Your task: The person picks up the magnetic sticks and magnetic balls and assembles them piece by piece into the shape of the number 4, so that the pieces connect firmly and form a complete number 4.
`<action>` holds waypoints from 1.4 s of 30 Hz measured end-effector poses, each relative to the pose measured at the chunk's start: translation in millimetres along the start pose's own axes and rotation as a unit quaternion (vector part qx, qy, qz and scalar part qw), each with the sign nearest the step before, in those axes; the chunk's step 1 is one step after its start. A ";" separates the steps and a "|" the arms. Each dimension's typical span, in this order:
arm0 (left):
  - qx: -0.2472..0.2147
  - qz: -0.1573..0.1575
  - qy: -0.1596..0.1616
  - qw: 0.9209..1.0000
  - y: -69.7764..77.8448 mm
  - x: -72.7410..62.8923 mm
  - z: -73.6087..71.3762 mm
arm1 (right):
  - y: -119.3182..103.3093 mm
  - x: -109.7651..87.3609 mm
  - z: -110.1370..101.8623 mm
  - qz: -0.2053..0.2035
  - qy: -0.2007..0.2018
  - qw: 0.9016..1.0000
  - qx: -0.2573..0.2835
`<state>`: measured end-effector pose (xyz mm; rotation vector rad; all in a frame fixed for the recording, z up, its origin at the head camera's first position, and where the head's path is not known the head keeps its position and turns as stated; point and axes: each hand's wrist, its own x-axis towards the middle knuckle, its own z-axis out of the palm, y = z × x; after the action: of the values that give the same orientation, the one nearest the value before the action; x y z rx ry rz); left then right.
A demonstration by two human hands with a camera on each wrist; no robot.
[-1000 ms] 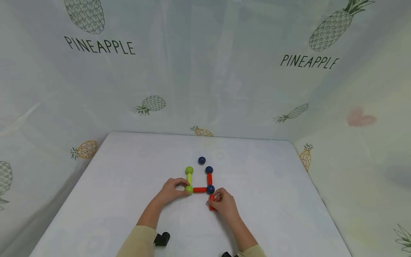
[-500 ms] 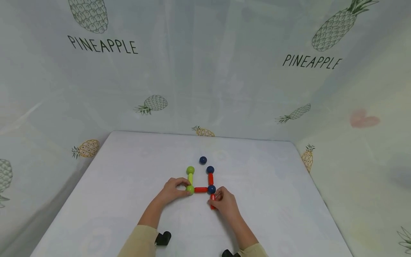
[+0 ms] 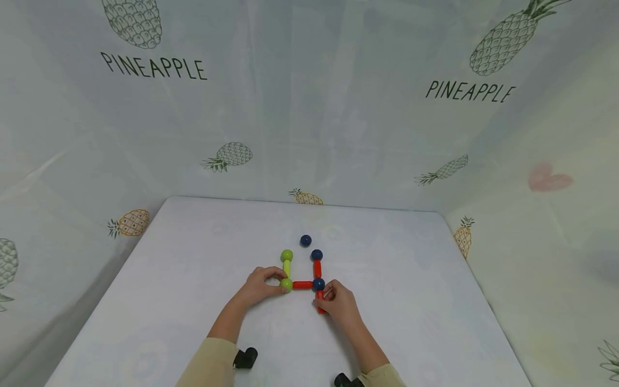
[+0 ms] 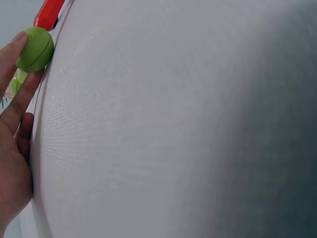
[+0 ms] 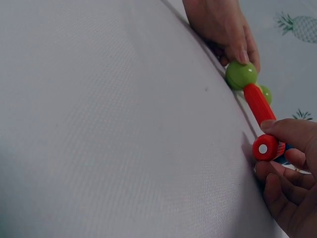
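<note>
My left hand [image 3: 263, 285] pinches the near green ball [image 3: 286, 285] between thumb and fingers. From that ball a light green rod [image 3: 287, 268] runs back to a second green ball [image 3: 287, 256], and a red rod [image 3: 303, 285] runs right to a blue ball [image 3: 318, 284]. Another red rod [image 3: 317, 269] joins this blue ball to a farther blue ball [image 3: 316, 255]. My right hand [image 3: 339, 304] holds a third red rod [image 5: 265, 148] by its sides, its far end at the near blue ball. A pale disc shows on the rod's near end in the right wrist view.
A loose blue ball [image 3: 306, 241] lies behind the joined pieces on the white table [image 3: 217, 236]. Black devices [image 3: 245, 358] sit by both wrists. A pineapple-print cloth [image 3: 309, 118] hangs behind and beside the table.
The head view has shifted slightly. The red rod in my right hand has come closer to the near blue ball. My left hand keeps its grip on the green ball.
</note>
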<state>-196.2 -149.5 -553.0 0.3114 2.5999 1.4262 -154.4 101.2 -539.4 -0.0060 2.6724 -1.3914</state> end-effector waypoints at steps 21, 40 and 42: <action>-0.001 0.004 0.002 1.000 1.5 0.5 -1.2 | -12.2 2.5 -12.2 -0.010 0.007 0.999 -0.038; -0.008 0.013 -0.011 1.000 4.1 -0.7 -2.2 | -32.9 32.2 -26.0 -0.027 0.027 0.999 -0.030; -0.010 0.017 -0.013 1.000 3.5 -0.6 -2.0 | -35.5 36.2 -26.2 -0.025 0.030 0.999 -0.028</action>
<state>-195.7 -149.5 -549.0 0.3719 2.5697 1.4485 -195.3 99.9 -499.6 -0.0376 2.7785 -1.3521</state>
